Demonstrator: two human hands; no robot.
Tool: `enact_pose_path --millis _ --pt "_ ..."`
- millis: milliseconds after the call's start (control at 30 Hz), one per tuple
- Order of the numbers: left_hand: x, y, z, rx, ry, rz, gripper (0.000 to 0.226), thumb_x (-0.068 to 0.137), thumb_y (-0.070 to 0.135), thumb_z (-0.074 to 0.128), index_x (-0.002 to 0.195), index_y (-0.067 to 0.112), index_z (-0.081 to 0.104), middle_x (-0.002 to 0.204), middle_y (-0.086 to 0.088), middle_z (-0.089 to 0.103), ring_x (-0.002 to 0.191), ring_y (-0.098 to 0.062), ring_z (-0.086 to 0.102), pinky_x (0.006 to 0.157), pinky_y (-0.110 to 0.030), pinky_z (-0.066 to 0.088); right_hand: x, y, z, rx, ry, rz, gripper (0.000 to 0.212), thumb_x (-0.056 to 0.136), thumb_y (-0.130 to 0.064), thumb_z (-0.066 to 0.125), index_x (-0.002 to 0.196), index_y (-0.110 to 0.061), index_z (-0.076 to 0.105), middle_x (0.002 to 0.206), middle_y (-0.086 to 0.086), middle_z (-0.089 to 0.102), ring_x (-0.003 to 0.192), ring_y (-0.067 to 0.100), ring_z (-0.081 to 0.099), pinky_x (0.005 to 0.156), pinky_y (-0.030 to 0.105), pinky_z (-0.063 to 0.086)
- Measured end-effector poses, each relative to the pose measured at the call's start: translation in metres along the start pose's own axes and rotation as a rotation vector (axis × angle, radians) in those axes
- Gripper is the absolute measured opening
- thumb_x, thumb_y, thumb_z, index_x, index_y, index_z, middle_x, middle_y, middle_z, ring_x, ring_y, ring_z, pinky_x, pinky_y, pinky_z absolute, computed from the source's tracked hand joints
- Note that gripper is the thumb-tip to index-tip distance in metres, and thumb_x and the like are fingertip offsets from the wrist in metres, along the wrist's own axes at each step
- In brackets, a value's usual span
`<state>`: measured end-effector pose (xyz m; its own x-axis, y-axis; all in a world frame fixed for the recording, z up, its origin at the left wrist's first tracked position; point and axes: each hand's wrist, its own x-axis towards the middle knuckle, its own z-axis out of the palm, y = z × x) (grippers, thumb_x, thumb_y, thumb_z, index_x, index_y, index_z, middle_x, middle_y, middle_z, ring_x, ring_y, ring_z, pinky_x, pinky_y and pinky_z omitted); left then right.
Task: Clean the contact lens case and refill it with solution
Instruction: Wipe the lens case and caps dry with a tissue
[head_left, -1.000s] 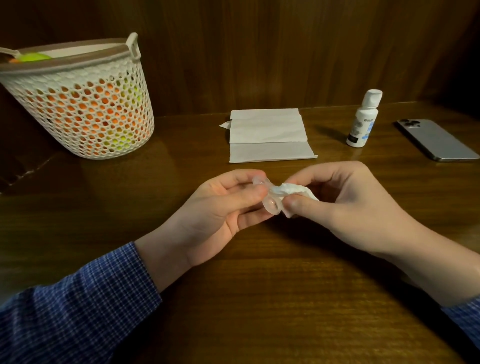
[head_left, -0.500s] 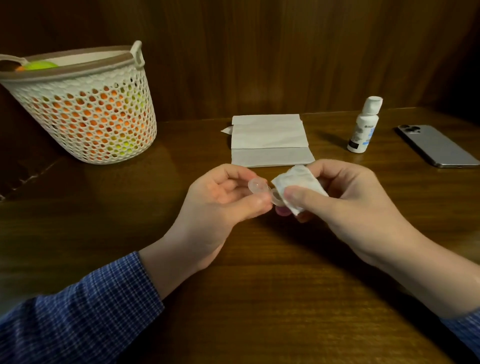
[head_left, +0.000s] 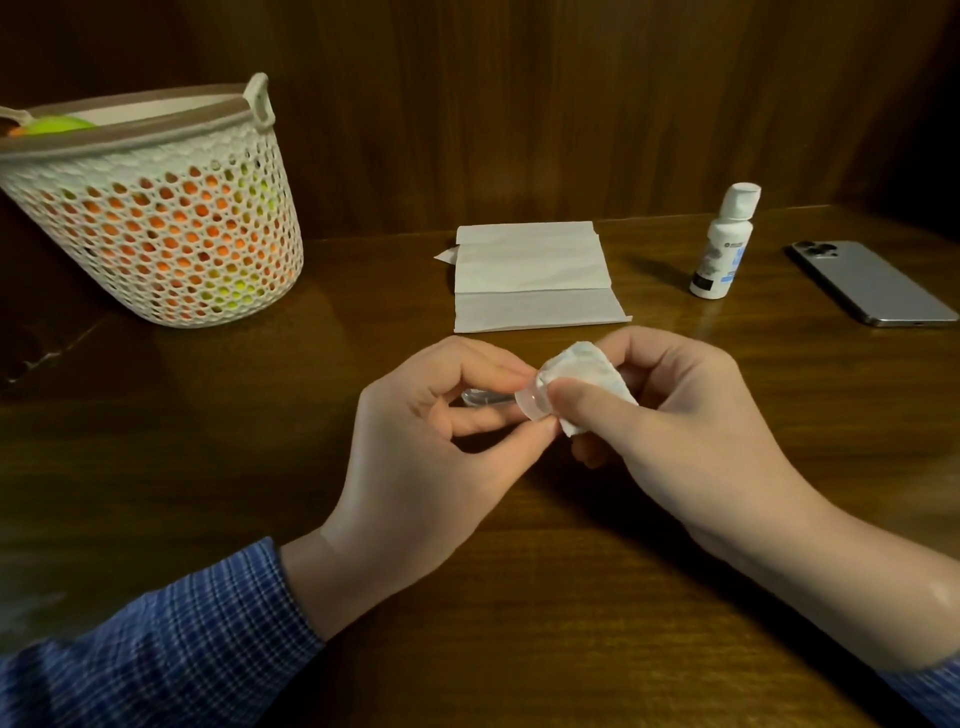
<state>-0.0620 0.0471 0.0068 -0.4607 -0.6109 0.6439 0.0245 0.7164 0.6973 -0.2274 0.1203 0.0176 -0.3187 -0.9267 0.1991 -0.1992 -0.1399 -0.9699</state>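
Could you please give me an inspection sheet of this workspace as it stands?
Surface: wooden table, glossy.
Job's things: clear case and crumpled tissue held together above table; bottle upright, capped; folded tissues lying flat.
Clutter: basket holding orange and green things; phone face down.
Hands: left hand pinches case; right hand pinches tissue against it.
Cables: nothing seen.
Surroundings: dark wood wall.
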Motion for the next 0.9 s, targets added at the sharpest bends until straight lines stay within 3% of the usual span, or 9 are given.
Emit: enact_pose_path --millis 200,400,500,600,733,900 --pt "0.004 -0.002 -0.005 -0.095 -0.012 -0.132 0.028 0.072 0.017 0.084 0.097 0.015 0.071 0.103 -0.003 0.077 0.103 -0.015 0.076 0.081 -0.029 0.064 0.003 -0.006 -0.006 -0.029 -0.098 0.032 0.012 0.084 -0.022 0.08 0.075 -0.017 0.076 0.071 0.002 0.076 0.058 0.011 0.07 0.054 0.02 0.055" --pt "0.008 -0.006 -0.01 -0.326 -0.065 -0.375 0.03 0.064 0.025 0.084 0.093 0.026 0.074 0.105 -0.003 0.08 0.105 -0.019 0.076 0.088 -0.031 0.062 0.001 -0.006 -0.007 -0.372 -0.105 -0.098 0.011 0.083 -0.037 0.076 0.087 -0.026 0.076 0.082 -0.011 0.076 0.08 0.005 0.07 0.066 0.018 0.057" --pt "0.009 -0.008 -0.013 -0.403 -0.081 -0.474 0.041 0.06 0.03 0.084 0.098 0.02 0.073 0.104 -0.005 0.08 0.104 -0.02 0.077 0.087 -0.031 0.062 0.0 -0.008 -0.008 -0.487 -0.1 -0.163 0.025 0.08 -0.047 0.07 0.101 -0.034 0.076 0.09 -0.02 0.074 0.095 -0.002 0.066 0.073 0.017 0.057" --pt "0.014 -0.011 -0.018 -0.512 -0.099 -0.597 0.046 0.064 0.018 0.081 0.108 0.01 0.069 0.104 -0.008 0.08 0.103 -0.021 0.077 0.083 -0.027 0.062 0.0 -0.008 -0.013 -0.556 -0.131 -0.204 0.034 0.079 -0.049 0.067 0.108 -0.036 0.076 0.095 -0.027 0.071 0.1 -0.007 0.063 0.076 0.013 0.054" --pt "0.017 -0.013 -0.024 -0.634 -0.182 -0.708 0.031 0.072 0.017 0.079 0.103 0.016 0.077 0.108 -0.012 0.079 0.102 -0.022 0.077 0.078 -0.024 0.061 0.007 -0.004 -0.024 -0.475 -0.108 -0.212 0.016 0.082 -0.041 0.069 0.093 -0.034 0.078 0.087 -0.019 0.075 0.09 -0.001 0.068 0.073 0.011 0.052" --pt "0.018 -0.015 -0.021 -0.786 -0.242 -0.786 0.048 0.074 0.016 0.078 0.121 0.01 0.068 0.111 -0.014 0.077 0.105 -0.03 0.076 0.082 -0.036 0.062 0.014 -0.004 -0.032 -0.204 -0.073 -0.186 0.007 0.092 -0.025 0.072 0.094 -0.022 0.078 0.086 -0.004 0.077 0.076 0.01 0.073 0.066 0.018 0.058"
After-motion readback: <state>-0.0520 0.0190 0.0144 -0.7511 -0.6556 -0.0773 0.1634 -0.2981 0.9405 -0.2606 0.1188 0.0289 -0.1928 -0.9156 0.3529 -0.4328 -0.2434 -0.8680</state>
